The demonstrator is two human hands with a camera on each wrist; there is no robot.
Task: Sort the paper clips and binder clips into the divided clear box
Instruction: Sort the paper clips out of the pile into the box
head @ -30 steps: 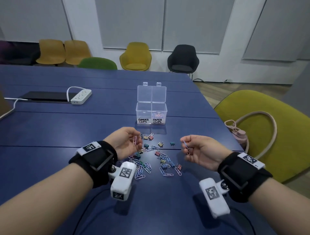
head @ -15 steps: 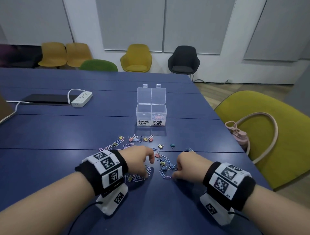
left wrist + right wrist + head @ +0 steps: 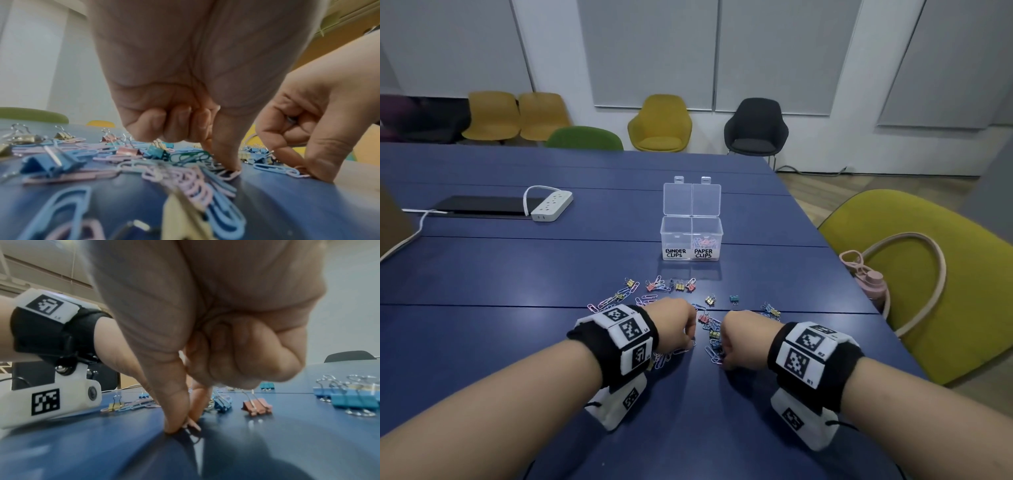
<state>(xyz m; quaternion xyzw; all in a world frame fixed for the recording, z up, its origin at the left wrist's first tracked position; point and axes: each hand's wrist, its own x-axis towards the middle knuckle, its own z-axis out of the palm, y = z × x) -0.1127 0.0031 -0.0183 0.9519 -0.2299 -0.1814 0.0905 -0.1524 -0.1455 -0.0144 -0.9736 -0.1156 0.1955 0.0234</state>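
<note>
Pastel paper clips (image 3: 710, 349) and small coloured binder clips (image 3: 679, 286) lie scattered on the blue table (image 3: 517, 274). The clear divided box (image 3: 691, 233) stands open behind them; its right half, labelled PAPER CLIPS, holds several paper clips. My left hand (image 3: 690, 342) is palm down in the pile, thumb and forefinger pinching a pink paper clip (image 3: 231, 174). My right hand (image 3: 722, 363) is beside it, thumb and forefinger pinching a paper clip (image 3: 192, 434) flat on the table. A blue clip (image 3: 291, 119) sits tucked in its curled fingers.
A white power strip (image 3: 551, 207) and a flat black device (image 3: 479, 205) lie at the far left. A yellow-green chair (image 3: 928, 274) with a pink bottle (image 3: 873, 284) and a looped strap stands by the table's right edge. More chairs line the back wall.
Both hands, raised with paper clips in them a second ago, have turned palm down and dropped onto the pile. Their fingertips now pinch at clips on the table.
</note>
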